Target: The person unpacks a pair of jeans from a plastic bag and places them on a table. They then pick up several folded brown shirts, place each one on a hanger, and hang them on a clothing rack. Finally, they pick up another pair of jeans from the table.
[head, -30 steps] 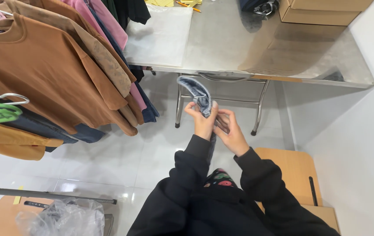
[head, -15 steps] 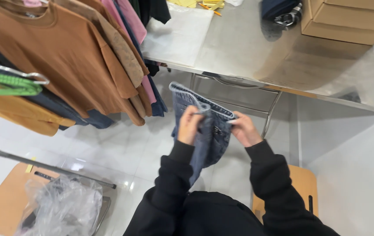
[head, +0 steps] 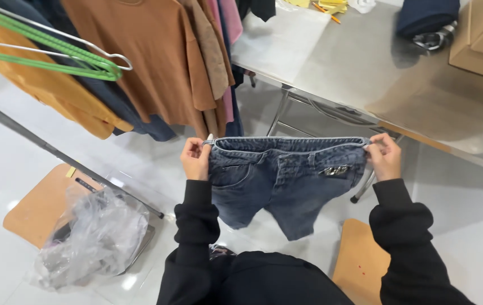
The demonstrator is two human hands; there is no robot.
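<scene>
The steel tabletop (head: 365, 68) stood beyond a rack of shirts (head: 162, 62). In front of it hung denim shorts (head: 278, 181), waistband stretched level left to right, legs pointing down at the floor. The left hand (head: 196, 160) pinched one waistband end, the right hand (head: 384, 156) the other, both closed tight.

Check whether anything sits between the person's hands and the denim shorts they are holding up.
Nothing visible does. The left hand pinches one end of the waistband of the denim shorts and the right hand pinches the other, both directly on the fabric. The shorts hang spread between them, apart from the steel table and the hanging shirts.
</scene>
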